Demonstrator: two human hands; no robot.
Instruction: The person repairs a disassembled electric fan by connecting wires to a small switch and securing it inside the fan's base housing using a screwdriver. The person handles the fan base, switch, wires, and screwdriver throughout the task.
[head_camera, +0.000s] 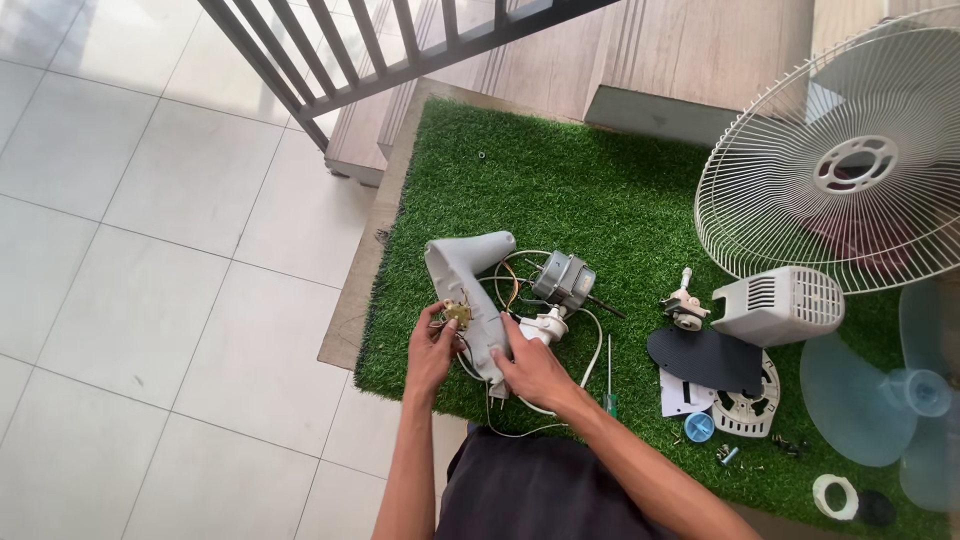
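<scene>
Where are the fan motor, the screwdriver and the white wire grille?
fan motor (563, 277), head view, on its metal body.
screwdriver (609, 372), head view, on its thin shaft.
white wire grille (760, 180), head view, on its wire spokes.

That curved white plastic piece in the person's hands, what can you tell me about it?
The white housing is a bent, hollow plastic shell, lying on the green mat. The right hand steadies its lower end; the left hand fingers a small brass-coloured part at its side. Wires run from it to the metal motor.
</scene>
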